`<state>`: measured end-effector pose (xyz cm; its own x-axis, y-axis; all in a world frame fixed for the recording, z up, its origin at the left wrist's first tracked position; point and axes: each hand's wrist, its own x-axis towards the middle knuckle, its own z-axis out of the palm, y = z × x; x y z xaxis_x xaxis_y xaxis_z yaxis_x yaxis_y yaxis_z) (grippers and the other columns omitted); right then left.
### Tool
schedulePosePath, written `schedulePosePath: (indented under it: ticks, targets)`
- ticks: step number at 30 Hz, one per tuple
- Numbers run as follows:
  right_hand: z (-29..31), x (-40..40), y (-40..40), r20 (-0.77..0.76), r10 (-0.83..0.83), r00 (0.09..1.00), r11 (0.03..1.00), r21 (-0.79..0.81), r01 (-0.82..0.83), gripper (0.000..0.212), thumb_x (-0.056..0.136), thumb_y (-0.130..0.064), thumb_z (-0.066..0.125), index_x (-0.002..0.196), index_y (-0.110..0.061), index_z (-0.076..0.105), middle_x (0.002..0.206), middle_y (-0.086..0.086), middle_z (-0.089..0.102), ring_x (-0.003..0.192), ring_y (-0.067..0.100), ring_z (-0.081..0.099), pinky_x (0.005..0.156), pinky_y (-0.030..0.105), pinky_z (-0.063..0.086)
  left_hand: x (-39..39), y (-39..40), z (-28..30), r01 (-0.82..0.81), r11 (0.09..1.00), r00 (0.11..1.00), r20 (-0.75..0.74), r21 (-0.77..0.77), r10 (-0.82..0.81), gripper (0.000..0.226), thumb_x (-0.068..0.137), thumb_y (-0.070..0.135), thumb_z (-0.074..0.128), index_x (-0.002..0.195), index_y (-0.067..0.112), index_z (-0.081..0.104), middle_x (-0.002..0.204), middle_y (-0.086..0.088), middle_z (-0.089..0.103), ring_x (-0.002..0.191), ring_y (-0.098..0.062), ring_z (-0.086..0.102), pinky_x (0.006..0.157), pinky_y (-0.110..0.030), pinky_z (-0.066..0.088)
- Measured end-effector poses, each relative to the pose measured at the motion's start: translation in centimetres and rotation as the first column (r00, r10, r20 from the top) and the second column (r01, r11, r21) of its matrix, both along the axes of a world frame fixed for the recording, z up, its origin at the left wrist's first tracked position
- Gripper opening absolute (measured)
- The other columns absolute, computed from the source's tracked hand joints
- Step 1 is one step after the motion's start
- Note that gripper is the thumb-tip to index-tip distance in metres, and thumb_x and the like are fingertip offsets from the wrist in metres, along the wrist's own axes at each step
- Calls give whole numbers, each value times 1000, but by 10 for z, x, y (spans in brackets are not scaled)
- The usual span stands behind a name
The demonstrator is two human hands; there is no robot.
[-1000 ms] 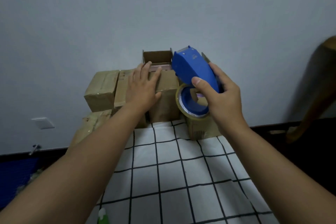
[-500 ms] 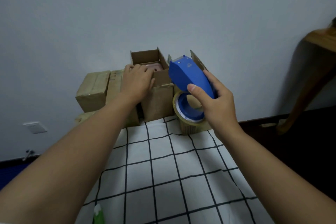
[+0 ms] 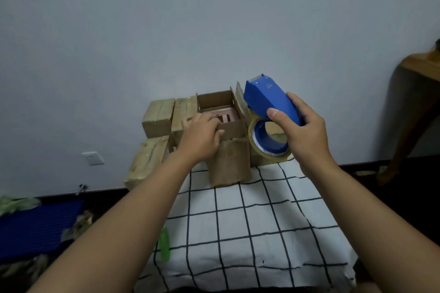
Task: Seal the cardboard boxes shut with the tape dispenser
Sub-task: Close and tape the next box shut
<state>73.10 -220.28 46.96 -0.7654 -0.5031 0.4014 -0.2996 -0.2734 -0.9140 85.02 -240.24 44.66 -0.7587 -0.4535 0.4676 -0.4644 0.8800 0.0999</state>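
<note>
An open cardboard box point(image 3: 232, 159) stands at the far end of the checked cloth, its flaps up and a pink item point(image 3: 225, 115) inside. My left hand point(image 3: 202, 137) grips the box's near top edge, fingers curled over the rim. My right hand point(image 3: 302, 126) holds the blue tape dispenser point(image 3: 267, 100) just right of the box, raised above the cloth. Its roll of clear tape point(image 3: 269, 144) hangs below the handle.
Taped boxes point(image 3: 158, 115) are stacked against the wall left of the open box, another point(image 3: 145, 164) lower down. The white checked cloth point(image 3: 250, 221) covers the surface toward me. A wooden furniture leg point(image 3: 409, 114) stands at the right; a blue mat point(image 3: 35, 223) lies on the floor at left.
My left hand slid from flat on the box top to gripping its near edge, and the flaps now stand open. The dispenser has shifted right, away from the box.
</note>
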Motion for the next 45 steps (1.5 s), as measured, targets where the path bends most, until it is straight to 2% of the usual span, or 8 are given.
schedulePosePath:
  ticks: [6, 8, 15, 26, 32, 38, 42, 45]
  targets:
    - [2, 32, 39, -15, 58, 998, 998, -17, -58, 66, 63, -64, 76, 125, -48, 57, 122, -20, 63, 103, -4, 63, 72, 10, 52, 58, 68, 4, -16, 1000, 992, 121, -24, 18, 20, 97, 34, 47, 111, 21, 53, 122, 1, 52, 118, -21, 43, 105, -45, 25]
    - [2, 46, 55, -36, 75, 997, 997, -16, -75, 63, 63, -64, 75, 122, -49, 56, 119, -22, 62, 100, -8, 63, 70, 8, 51, 79, 89, 4, -16, 999, 989, 150, -28, 20, 29, 98, 34, 45, 121, 18, 52, 123, 0, 50, 117, -21, 40, 103, -44, 26]
    - [1, 66, 100, -46, 55, 997, 998, 10, -55, 46, 66, -60, 74, 109, -55, 58, 107, -29, 65, 97, -10, 62, 69, 7, 49, 127, 136, -6, 39, 999, 991, 131, -17, -37, 23, 97, 37, 49, 110, 21, 58, 119, 3, 47, 117, -18, 38, 106, -43, 30]
    - [7, 55, 78, 15, -17, 1000, 1000, 18, 17, 36, 64, -61, 75, 98, -57, 63, 98, -36, 65, 94, -9, 63, 72, 12, 49, 128, 120, 16, 117, 946, 974, -219, 301, -51, 22, 89, 57, 55, 94, 36, 62, 109, 12, 52, 111, -10, 44, 94, -42, 44]
    - [2, 45, 64, -2, -42, 999, 999, 6, 42, 57, 65, -62, 76, 118, -47, 59, 106, -32, 64, 99, -9, 62, 72, 8, 50, 119, 87, 29, 60, 966, 991, 100, 253, -88, 48, 84, 68, 56, 119, 35, 62, 129, 10, 54, 119, -11, 46, 100, -41, 44]
    - [-9, 42, 58, -3, -63, 998, 998, -9, 63, 76, 65, -61, 76, 132, -31, 61, 119, -17, 64, 101, -4, 63, 73, 8, 49, 97, 94, -3, -100, 984, 976, 180, -150, 127, 58, 86, 55, 60, 136, 30, 45, 143, -2, 41, 129, -24, 39, 96, -41, 43]
    - [-11, 45, 57, 1, -63, 998, 998, 6, 63, 75, 62, -63, 76, 130, -35, 61, 117, -21, 64, 102, -5, 63, 73, 8, 50, 92, 97, -12, -214, 968, 955, 179, -131, 235, 69, 86, 41, 63, 144, 27, 29, 152, -10, 23, 135, -34, 28, 96, -43, 45]
    - [-9, 45, 55, -1, -38, 999, 999, 23, 38, 50, 64, -62, 76, 111, -52, 64, 107, -29, 67, 99, -7, 63, 73, 9, 50, 89, 98, -9, -213, 976, 964, 171, 40, 203, 76, 83, 38, 67, 146, 33, 26, 154, -4, 19, 134, -34, 29, 90, -43, 49]
